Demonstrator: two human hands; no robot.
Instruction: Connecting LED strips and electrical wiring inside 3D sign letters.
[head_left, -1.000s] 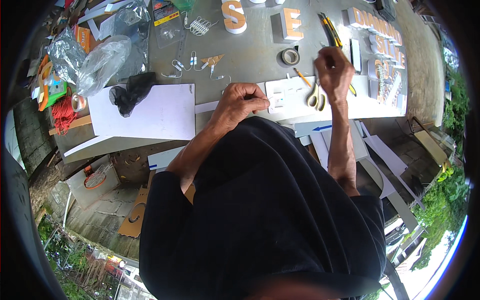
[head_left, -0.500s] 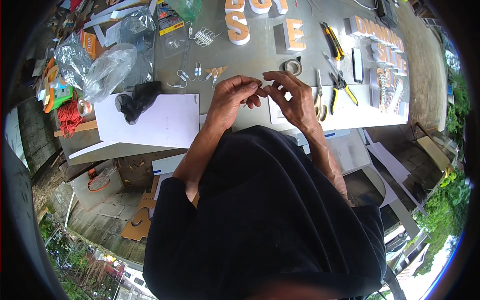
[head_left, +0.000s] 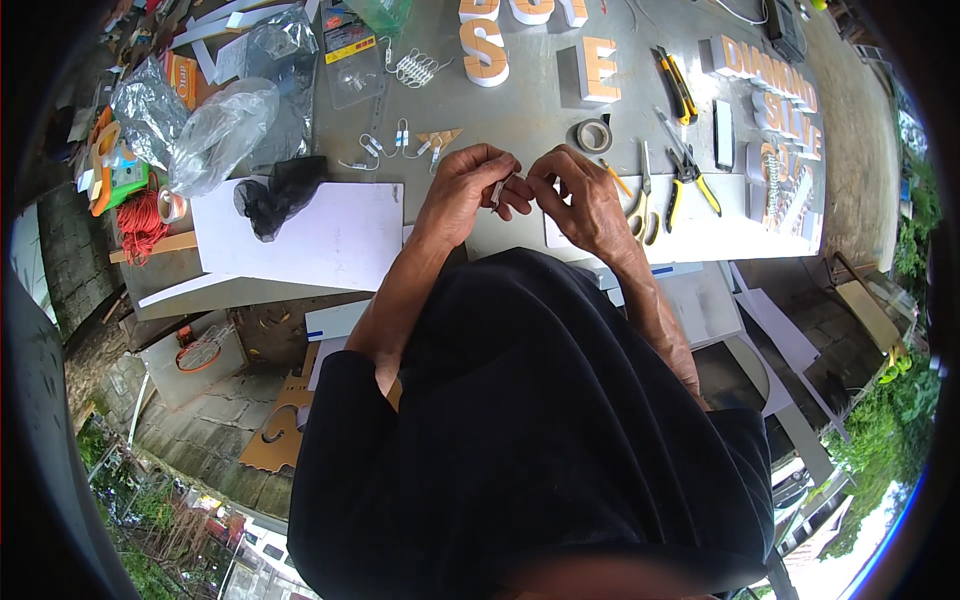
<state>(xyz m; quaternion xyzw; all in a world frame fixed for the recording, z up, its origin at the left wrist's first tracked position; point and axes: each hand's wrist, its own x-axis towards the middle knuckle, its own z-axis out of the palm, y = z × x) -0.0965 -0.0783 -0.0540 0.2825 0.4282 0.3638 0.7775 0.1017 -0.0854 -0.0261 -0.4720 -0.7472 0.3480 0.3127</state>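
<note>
My left hand (head_left: 462,197) is closed, with a small whitish piece (head_left: 498,190) between thumb and fingers; its kind is too small to tell. Close by on the right, my right hand (head_left: 585,200) has its fingers bent together in a pinch near the left fingertips. Whatever the right fingers hold is hidden. Both hands are above the near edge of a grey metal table (head_left: 530,110). Beyond the left hand lie a string of small white modules on wires (head_left: 372,147) and a tan triangular scrap (head_left: 438,138).
Right of my hands lie scissors (head_left: 642,200), yellow-black pliers (head_left: 688,180), a utility knife (head_left: 677,88), a phone (head_left: 722,135) and a tape roll (head_left: 593,135). Block letters (head_left: 600,72) stand at the back. Plastic bags (head_left: 225,135), black mesh (head_left: 280,197) and a white sheet (head_left: 310,235) lie left.
My fingertips have drawn slightly apart, and the whitish piece in my left hand shows more plainly. The view has shifted a little; the table items lie as before.
</note>
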